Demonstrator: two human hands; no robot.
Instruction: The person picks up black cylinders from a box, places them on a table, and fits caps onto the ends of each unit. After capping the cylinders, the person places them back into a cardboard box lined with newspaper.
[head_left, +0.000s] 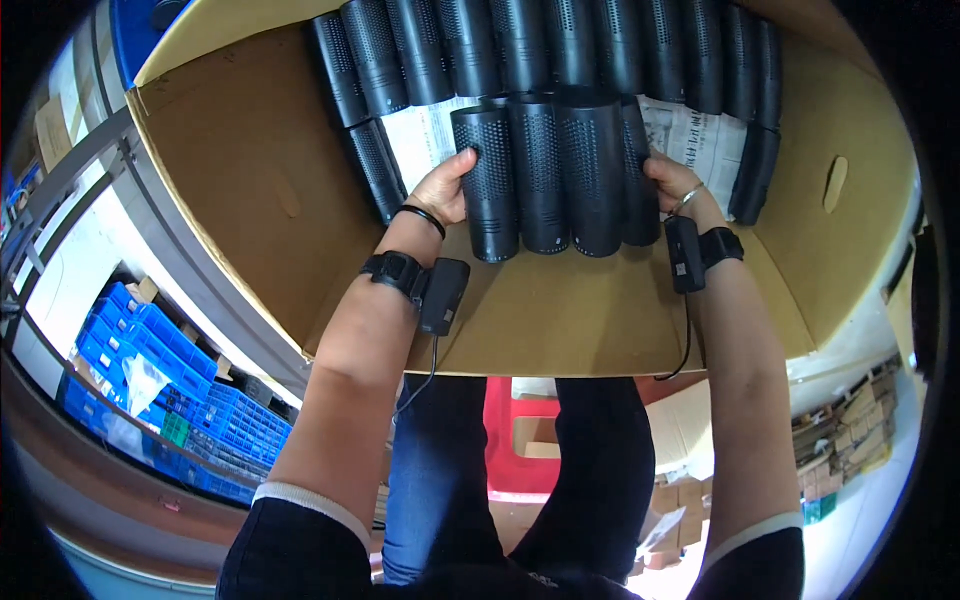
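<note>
Between my two hands is a short row of several black perforated cylinders (538,175), held side by side inside a cardboard box (560,320). My left hand (446,190) grips the row's left end, with its thumb showing and its other fingers mostly hidden. The right end is clasped by my right hand (675,182), its fingers largely hidden behind the cylinders. At the box's far side stands a long row of matching black cylinders (520,45). Sheets of printed paper (705,140) lie beneath that row. One more cylinder (378,170) is at the left and another (752,175) at the right.
The box's left wall (220,180) and right wall (840,240) flank my arms. A metal rail (70,190) runs outside at the left, near stacked blue crates (150,345). Below is a red plastic stool (520,440) between my legs. Flattened cardboard (850,440) is piled at the right.
</note>
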